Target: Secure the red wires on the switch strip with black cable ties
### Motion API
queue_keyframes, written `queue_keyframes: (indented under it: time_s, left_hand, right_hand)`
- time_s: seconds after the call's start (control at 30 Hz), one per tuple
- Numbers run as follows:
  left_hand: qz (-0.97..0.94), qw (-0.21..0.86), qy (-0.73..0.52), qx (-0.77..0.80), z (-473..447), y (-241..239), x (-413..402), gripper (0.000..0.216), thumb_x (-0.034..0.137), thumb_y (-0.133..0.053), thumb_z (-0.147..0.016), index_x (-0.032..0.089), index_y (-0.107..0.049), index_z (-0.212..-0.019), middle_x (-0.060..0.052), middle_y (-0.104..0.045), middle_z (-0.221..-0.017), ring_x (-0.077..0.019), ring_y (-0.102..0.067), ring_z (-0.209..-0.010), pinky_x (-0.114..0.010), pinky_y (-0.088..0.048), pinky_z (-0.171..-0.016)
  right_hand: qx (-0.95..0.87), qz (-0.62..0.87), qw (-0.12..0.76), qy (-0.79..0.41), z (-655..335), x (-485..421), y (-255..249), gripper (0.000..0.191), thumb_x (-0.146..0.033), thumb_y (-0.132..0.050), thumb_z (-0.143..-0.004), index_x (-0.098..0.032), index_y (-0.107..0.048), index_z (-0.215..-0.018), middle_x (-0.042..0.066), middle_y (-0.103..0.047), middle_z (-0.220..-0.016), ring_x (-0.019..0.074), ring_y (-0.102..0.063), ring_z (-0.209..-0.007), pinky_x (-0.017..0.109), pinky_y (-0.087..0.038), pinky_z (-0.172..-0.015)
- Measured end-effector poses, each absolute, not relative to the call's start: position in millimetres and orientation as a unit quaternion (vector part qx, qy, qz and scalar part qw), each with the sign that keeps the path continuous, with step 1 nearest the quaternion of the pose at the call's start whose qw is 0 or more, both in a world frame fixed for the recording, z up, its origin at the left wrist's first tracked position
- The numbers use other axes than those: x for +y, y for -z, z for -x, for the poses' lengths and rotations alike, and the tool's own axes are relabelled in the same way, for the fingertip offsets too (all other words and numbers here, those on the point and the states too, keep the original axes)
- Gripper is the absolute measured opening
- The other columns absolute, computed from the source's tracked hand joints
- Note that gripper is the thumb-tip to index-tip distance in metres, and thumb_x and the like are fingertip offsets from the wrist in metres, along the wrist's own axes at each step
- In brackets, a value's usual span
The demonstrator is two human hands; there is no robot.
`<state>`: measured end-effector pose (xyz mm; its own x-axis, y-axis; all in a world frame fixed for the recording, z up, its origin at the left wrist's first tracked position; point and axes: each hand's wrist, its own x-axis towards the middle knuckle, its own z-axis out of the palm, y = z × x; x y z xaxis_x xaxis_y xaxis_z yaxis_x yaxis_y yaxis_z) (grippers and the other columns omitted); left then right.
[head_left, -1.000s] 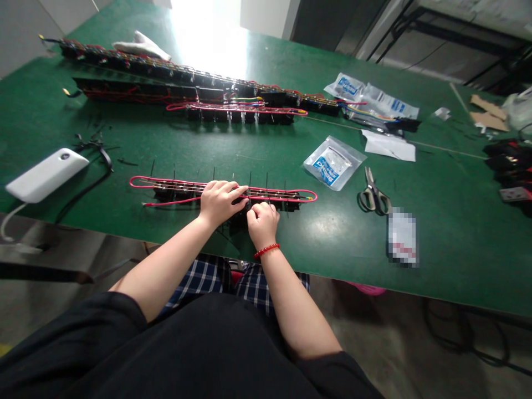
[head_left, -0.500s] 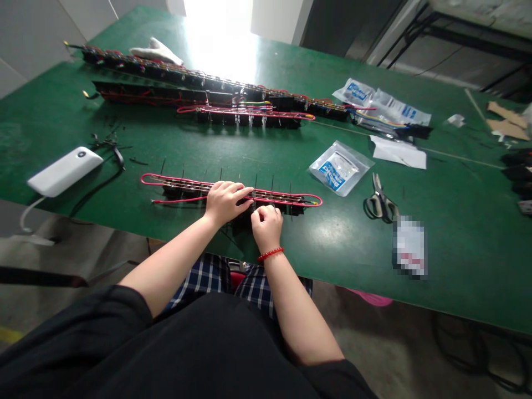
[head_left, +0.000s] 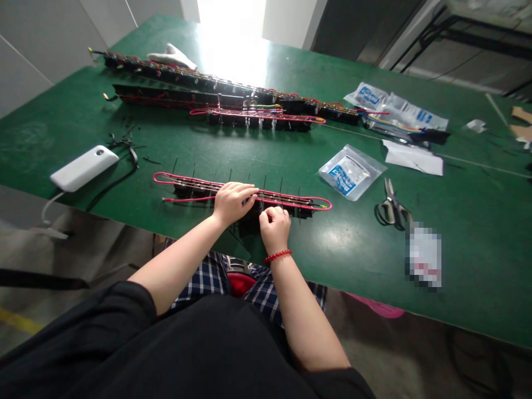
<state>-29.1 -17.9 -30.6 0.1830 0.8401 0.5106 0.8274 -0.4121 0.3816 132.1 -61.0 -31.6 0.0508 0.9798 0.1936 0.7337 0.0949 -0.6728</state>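
Observation:
A long strip of black components with red wires (head_left: 195,189) lies near the front edge of the green table (head_left: 83,111), thin black ties sticking up along it. My left hand (head_left: 233,200) lies over the middle of the strip, fingers pressed down on it. Just to its right, my right hand (head_left: 275,220), with a red bead bracelet at the wrist, is curled in a pinch against the strip's near side; what it pinches is too small to name.
More wired strips (head_left: 216,94) lie at the back of the table under a white cloth (head_left: 172,55). A white power bank (head_left: 84,167) with cable sits left. Plastic bags (head_left: 351,170), paper (head_left: 413,156) and scissors (head_left: 393,209) lie right.
The view has shifted, so everything sits further right and lower in frame. Both hands stay on the strip with little movement.

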Motion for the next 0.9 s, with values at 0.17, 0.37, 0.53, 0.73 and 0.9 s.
queue_keyframes:
  time_s: [0.17, 0.37, 0.53, 0.73, 0.9]
  left_hand:
    - [-0.749, 0.044, -0.331, 0.573, 27.9, 26.1, -12.0, 0.022, 0.03, -0.056, -0.097, 0.025, -0.078, -0.097, -0.001, -0.08, -0.104, -0.0211, -0.073, -0.099, -0.036, -0.051, -0.094]
    - [-0.702, 0.086, -0.328, 0.626, 20.6, 15.3, -7.0, 0.024, 0.029, -0.053, -0.097, 0.023, -0.076, -0.095, -0.004, -0.079, -0.098, -0.0233, -0.073, -0.092, -0.036, -0.052, -0.085]
    - [-0.657, 0.148, -0.405, 0.618, 26.2, 8.9, -7.9, 0.026, 0.029, -0.047, -0.1, 0.022, -0.072, -0.099, -0.003, -0.078, -0.096, -0.0187, -0.073, -0.088, -0.03, -0.054, -0.079]
    - [-0.756, 0.046, -0.355, 0.548, 49.9, 15.2, -22.8, 0.023, 0.026, -0.05, -0.097, 0.021, -0.072, -0.099, -0.006, -0.077, -0.106, -0.0211, -0.069, -0.101, -0.037, -0.052, -0.098]
    - [-0.778, -0.016, -0.312, 0.545, 67.1, 27.2, -37.5, 0.024, 0.028, -0.054, -0.096, 0.024, -0.072, -0.112, -0.005, -0.073, -0.124, -0.0228, -0.065, -0.117, -0.045, -0.04, -0.116]
  right_hand:
    - [-0.665, 0.652, 0.318, -0.179, -130.8, -60.2, 32.4, 0.023, -0.022, -0.053, -0.086, -0.023, -0.052, -0.063, 0.001, -0.058, -0.073, 0.0208, -0.048, -0.08, 0.035, -0.036, -0.082]
    - [-0.664, 0.65, 0.321, -0.184, -131.0, -60.4, 32.8, 0.023, -0.022, -0.053, -0.087, -0.023, -0.054, -0.064, 0.001, -0.06, -0.074, 0.0211, -0.048, -0.081, 0.035, -0.036, -0.083]
    - [-0.663, 0.651, 0.316, -0.192, -131.3, -60.8, 30.9, 0.023, -0.022, -0.053, -0.087, -0.023, -0.054, -0.064, 0.001, -0.061, -0.075, 0.0206, -0.049, -0.08, 0.035, -0.036, -0.083]
    - [-0.663, 0.65, 0.322, -0.187, -130.7, -60.8, 30.9, 0.024, -0.021, -0.052, -0.086, -0.023, -0.052, -0.063, 0.001, -0.06, -0.073, 0.0205, -0.049, -0.079, 0.035, -0.036, -0.083]
    - [-0.661, 0.644, 0.332, -0.194, -131.8, -61.3, 31.3, 0.024, -0.022, -0.051, -0.087, -0.023, -0.052, -0.063, 0.001, -0.059, -0.073, 0.0197, -0.049, -0.078, 0.035, -0.038, -0.085]
